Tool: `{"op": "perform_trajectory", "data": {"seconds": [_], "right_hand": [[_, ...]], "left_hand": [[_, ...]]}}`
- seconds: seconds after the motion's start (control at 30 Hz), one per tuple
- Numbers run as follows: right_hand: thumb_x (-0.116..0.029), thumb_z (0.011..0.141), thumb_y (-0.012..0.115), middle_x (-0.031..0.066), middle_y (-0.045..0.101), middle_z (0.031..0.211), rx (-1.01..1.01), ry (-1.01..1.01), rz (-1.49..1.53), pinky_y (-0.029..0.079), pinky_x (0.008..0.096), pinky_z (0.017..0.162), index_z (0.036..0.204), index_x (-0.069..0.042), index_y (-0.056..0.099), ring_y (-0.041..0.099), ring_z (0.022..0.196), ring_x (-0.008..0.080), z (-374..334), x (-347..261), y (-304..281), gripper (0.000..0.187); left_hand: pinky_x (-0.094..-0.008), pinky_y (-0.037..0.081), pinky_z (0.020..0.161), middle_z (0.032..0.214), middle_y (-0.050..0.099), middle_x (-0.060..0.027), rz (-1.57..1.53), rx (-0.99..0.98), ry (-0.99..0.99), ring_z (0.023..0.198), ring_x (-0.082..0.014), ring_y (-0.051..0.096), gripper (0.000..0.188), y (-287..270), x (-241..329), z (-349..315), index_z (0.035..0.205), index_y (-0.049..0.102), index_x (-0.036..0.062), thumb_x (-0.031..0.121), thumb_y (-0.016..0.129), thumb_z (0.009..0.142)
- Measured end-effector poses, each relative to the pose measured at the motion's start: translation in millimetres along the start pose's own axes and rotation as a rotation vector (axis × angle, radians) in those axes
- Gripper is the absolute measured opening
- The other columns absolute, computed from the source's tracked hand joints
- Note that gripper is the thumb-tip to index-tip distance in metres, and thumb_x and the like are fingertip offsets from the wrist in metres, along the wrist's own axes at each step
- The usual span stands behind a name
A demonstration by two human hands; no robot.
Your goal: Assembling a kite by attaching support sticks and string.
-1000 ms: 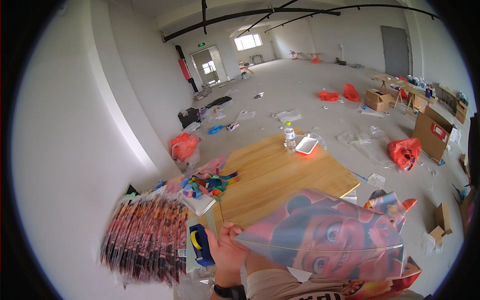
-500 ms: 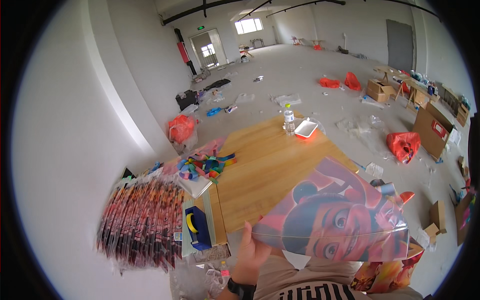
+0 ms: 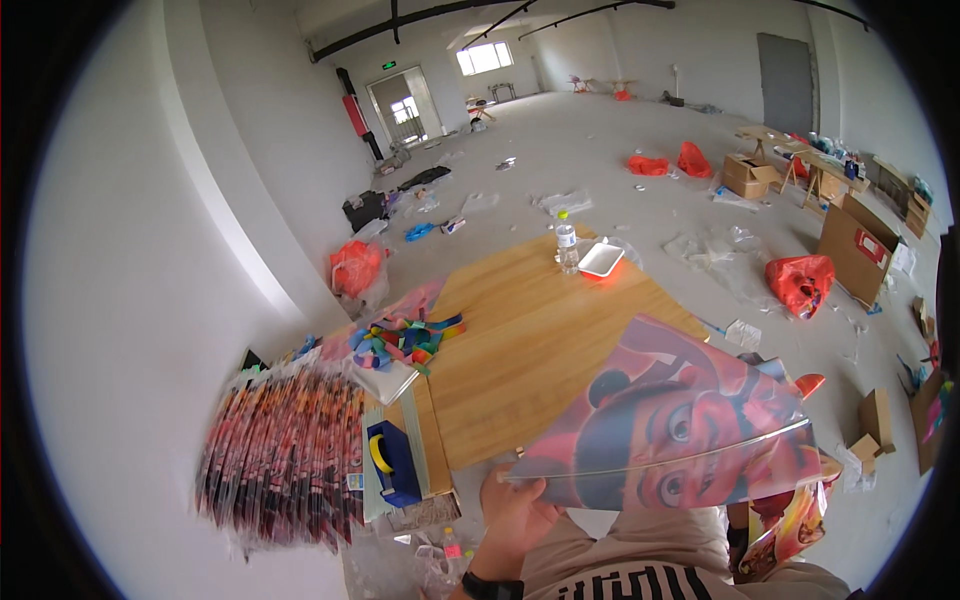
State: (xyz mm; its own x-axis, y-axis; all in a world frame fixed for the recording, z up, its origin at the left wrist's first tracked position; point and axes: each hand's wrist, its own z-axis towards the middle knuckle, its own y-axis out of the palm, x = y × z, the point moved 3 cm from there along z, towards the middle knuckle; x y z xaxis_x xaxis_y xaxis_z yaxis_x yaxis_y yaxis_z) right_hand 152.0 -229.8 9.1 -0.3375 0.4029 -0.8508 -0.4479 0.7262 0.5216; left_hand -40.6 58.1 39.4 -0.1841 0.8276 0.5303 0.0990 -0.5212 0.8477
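My left hand (image 3: 517, 510) is closed on the left corner of a large printed plastic sheet (image 3: 670, 430), held above my lap and the near table edge. The sheet is pointed at the top and shows a cartoon face in pink and blue; a thin straight rod or seam runs across its lower part. My right hand does not show; the sheet covers the area to the right. Below the sheet's right end hangs another colourful printed piece (image 3: 790, 525). A blue tape dispenser with a yellow ring (image 3: 393, 462) stands left of my hand.
On the wooden table (image 3: 530, 340) lie coloured ribbons (image 3: 400, 342); a water bottle (image 3: 567, 245) and white tray (image 3: 602, 260) stand at its far edge. A thick row of printed plastic packs (image 3: 285, 450) is at left. Boxes (image 3: 858, 248) and red bags (image 3: 800, 284) litter the floor.
The sheet has tilted, its right end rising so the line across it now slants up. My left hand has moved slightly down and right, its thumb now over the sheet's edge. The view has shifted slightly.
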Motion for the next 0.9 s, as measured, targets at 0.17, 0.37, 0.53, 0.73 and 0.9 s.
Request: {"op": "perform_trajectory", "data": {"seconds": [0.17,0.37,0.53,0.73,0.9], "right_hand": [[-0.024,0.09,0.051,0.0179,0.063,0.121,0.026,-0.006,-0.059,0.05,0.0402,0.093,0.11,-0.002,0.061,0.063,0.104,0.0276,0.9,-8.2,-2.7,0.031],[-0.023,0.09,0.05,0.0178,0.063,0.121,0.029,-0.008,-0.209,0.05,0.0397,0.093,0.108,-0.002,0.061,0.064,0.103,0.0271,12.4,-31.5,-0.6,0.03],[-0.008,0.097,0.048,0.0186,0.055,0.138,-0.011,-0.085,-0.09,0.041,0.0363,0.106,0.11,-0.002,0.061,0.056,0.125,0.0254,19.1,-66.2,39.4,0.019],[0.007,0.089,0.051,0.0187,0.058,0.136,0.043,-0.557,-0.581,0.039,0.0382,0.108,0.112,-0.002,0.061,0.053,0.13,0.0267,22.9,-96.2,90.1,0.026],[-0.002,0.079,0.066,0.0197,0.056,0.138,-0.555,-0.842,-1.076,0.048,0.0401,0.101,0.125,-0.004,0.059,0.059,0.123,0.0334,4.0,-104.0,182.3,0.047]], "left_hand": [[-0.0454,0.051,0.095,0.125,0.06,-0.01,0.01,0.194,0.131,0.117,-0.0264,0.06,0.041,-3.0,21.2,-1.5,0.133,0.048,0.0053,0.009,0.06,0.093],[-0.0446,0.054,0.089,0.117,0.061,-0.0077,0.223,0.441,0.548,0.104,-0.0259,0.064,0.032,-9.6,93.2,-14.3,0.127,0.051,0.0111,0.017,0.057,0.096],[-0.0406,0.051,0.088,0.108,0.062,-0.0083,0.229,0.523,0.78,0.1,-0.0233,0.062,0.036,-8.4,147.5,-44.9,0.118,0.056,0.0094,0.037,0.053,0.095],[-0.0377,0.053,0.082,0.111,0.058,-0.0098,0.344,0.809,1.157,0.097,-0.0219,0.06,0.035,47.4,145.8,-57.9,0.121,0.05,0.0079,0.032,0.056,0.096],[-0.0311,0.054,0.074,0.106,0.061,-0.0106,0.822,0.573,1.21,0.087,-0.0183,0.062,0.03,47.0,115.0,-51.0,0.121,0.051,0.0033,0.017,0.061,0.096]]}}
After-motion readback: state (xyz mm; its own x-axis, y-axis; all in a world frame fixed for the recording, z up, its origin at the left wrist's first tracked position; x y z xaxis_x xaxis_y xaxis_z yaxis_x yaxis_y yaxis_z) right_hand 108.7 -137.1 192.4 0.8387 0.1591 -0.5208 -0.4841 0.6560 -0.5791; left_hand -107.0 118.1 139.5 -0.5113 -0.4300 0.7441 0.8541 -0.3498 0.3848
